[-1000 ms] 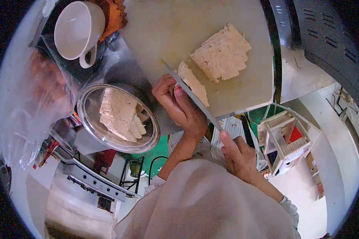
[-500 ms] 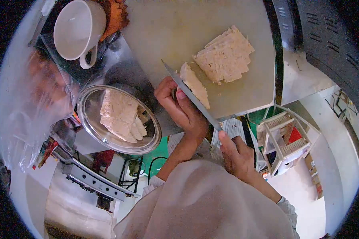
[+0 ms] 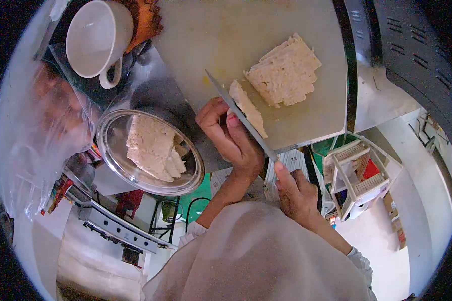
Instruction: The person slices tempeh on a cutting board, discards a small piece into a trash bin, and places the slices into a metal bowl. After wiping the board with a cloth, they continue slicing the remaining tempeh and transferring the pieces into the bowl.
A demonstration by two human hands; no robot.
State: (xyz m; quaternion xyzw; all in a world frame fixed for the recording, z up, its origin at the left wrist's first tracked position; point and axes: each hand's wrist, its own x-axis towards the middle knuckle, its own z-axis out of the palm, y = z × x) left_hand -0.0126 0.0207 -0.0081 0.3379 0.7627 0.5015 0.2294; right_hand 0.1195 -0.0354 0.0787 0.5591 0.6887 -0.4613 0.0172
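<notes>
My right hand (image 3: 299, 193) is closed round the handle end of a knife (image 3: 243, 120), whose long blade slants up to the left over the cutting board's near edge. My left hand (image 3: 231, 135) lies against the blade's left side, fingers curled and thumb close to the metal. Whatever those fingers pinch is hidden. Just right of the blade is a thin slice (image 3: 248, 109) of a pale, lumpy food that looks like tempeh. A larger piece of it (image 3: 285, 72), cut into slices lying together, rests farther right on the pale cutting board (image 3: 211, 30).
Left of my left hand, a glass bowl (image 3: 198, 168) holds more of the pale food. A white cup (image 3: 93, 37) stands at the upper left, beside a clear plastic bag (image 3: 35, 130). A dark vented appliance (image 3: 412, 45) borders the board on the right.
The knife and thin slice have shifted very slightly right and down, with my left hand beside them. My right hand keeps its grip; the larger piece looks almost unchanged.
</notes>
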